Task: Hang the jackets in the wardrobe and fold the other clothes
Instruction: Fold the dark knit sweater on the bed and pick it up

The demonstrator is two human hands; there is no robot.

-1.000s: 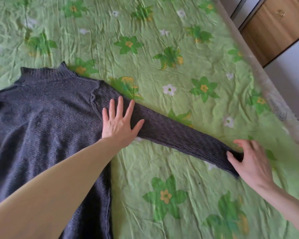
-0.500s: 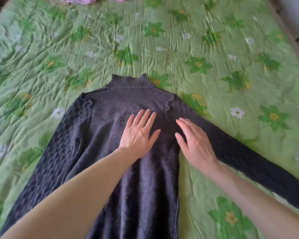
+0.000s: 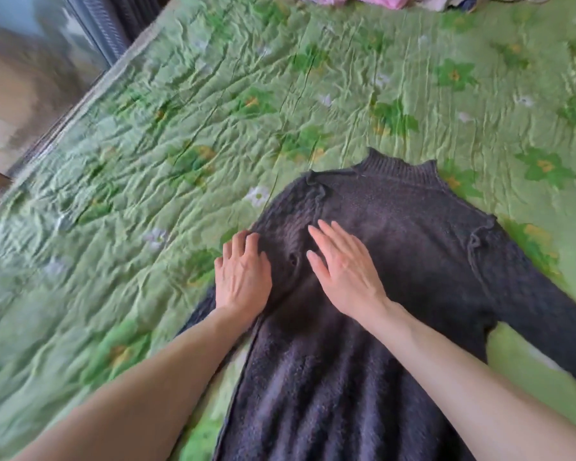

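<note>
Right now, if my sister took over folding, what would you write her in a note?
Left hand: lies on the sweater's left sleeve edge, fingers lightly bent, gripping nothing that I can see.
Right hand: open, flat on the chest of the sweater.
The sweater lies spread on the green bedspread, collar away from you, right sleeve stretched out to the side, left sleeve lying alongside the body.
Done: sweater laid out flat.
Left: no fold made yet, so fold the sleeves in, then the body. A pink pile waits at the far edge of the bed. No jackets or wardrobe in view.
</note>
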